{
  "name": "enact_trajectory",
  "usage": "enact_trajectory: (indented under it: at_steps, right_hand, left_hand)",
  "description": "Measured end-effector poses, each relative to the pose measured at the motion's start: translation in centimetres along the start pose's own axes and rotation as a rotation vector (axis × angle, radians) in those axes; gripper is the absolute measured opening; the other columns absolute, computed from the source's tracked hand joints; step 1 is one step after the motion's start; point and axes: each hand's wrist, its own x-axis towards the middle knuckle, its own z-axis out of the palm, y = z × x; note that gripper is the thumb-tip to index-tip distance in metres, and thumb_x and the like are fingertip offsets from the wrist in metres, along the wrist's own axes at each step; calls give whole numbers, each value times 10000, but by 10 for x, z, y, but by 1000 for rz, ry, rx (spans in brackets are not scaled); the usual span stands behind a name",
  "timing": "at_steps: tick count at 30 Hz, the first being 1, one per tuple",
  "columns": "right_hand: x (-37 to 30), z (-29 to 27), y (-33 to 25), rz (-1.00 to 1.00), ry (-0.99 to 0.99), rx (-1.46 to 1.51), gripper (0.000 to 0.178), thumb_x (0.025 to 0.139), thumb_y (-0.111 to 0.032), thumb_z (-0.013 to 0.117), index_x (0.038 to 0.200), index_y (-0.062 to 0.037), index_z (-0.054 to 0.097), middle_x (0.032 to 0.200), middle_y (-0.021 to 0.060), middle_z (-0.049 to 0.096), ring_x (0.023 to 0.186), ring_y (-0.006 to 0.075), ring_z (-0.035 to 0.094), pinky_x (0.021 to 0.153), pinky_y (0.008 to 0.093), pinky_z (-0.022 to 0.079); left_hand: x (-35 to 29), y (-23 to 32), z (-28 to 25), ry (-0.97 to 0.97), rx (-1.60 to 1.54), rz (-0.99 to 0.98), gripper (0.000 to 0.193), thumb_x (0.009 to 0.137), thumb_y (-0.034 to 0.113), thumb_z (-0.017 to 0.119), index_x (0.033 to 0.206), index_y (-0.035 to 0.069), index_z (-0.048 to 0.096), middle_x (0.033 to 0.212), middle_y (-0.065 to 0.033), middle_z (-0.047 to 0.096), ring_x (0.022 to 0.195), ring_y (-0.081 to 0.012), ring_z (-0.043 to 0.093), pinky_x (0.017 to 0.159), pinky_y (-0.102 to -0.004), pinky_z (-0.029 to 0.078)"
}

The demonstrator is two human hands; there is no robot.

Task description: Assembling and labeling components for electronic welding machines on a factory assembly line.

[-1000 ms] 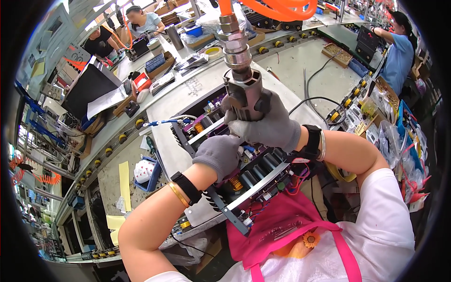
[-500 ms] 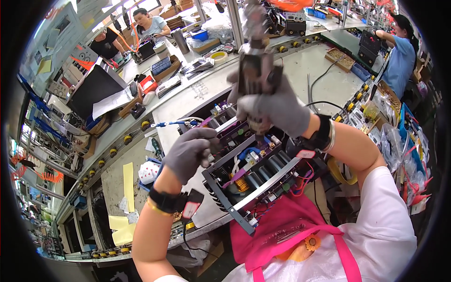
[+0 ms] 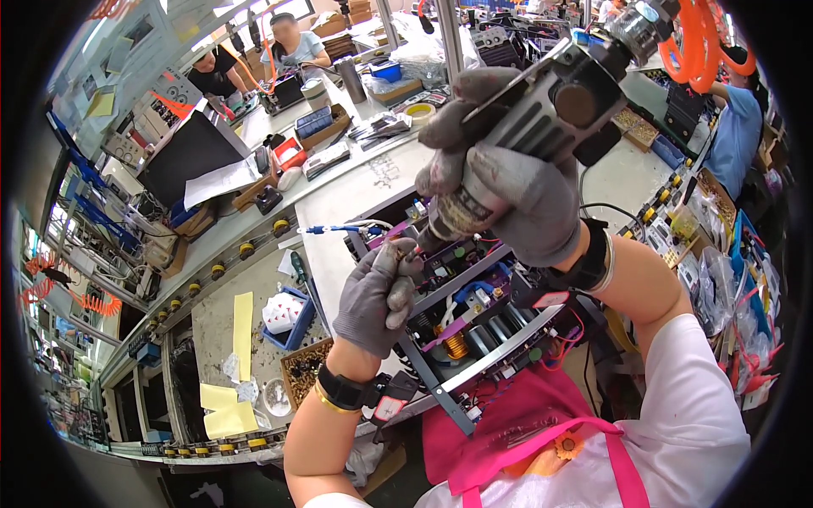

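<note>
My right hand [image 3: 529, 199], in a grey glove, is wrapped round a pneumatic screwdriver [image 3: 567, 102] with a dark grey body. The tool is tilted, its lower end pointing down to the left. Its tip meets the fingertips of my gloved left hand [image 3: 373, 300], which are pinched together; whatever small thing they hold is hidden. Both hands are above an open electronic device [image 3: 461, 406] with a dark metal frame. Inside sit black cylindrical capacitors [image 3: 481, 339], a copper coil [image 3: 455, 343] and circuit boards. A blue-and-white cable [image 3: 339, 229] runs out from its far left side.
Left of the device are a blue tray [image 3: 296, 317] with white pieces, a box of small screws [image 3: 306, 370] and yellow paper strips [image 3: 243, 334]. Orange coiled hose [image 3: 699, 51] hangs from the tool. Bagged parts [image 3: 720, 279] lie at right. Co-workers sit at the far left and right.
The screwdriver has swung from upright over the device to a tilt, its tip now at my left fingertips. My left hand has moved right and its fingers have closed together.
</note>
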Motion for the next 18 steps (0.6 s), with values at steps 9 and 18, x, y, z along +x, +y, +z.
enact_trajectory:
  at_steps: [9,18]
  right_hand:
    - [-5,4,-4,48,-32,-29,567,821,-52,563,1345,-29,347,1124,172,579,885,194,631,813,420,504]
    - [-4,11,7,7,-49,18,531,823,-52,534,1329,-41,372,1101,161,588,876,194,626,803,416,503]
  left_hand:
    - [-6,-4,3,-107,-116,-24,296,975,299,457,1064,32,549,735,-41,563,419,-54,390,298,-189,303]
    - [-6,-7,2,-207,-321,-108,282,964,331,475,989,52,509,586,16,461,384,-61,335,301,-183,300]
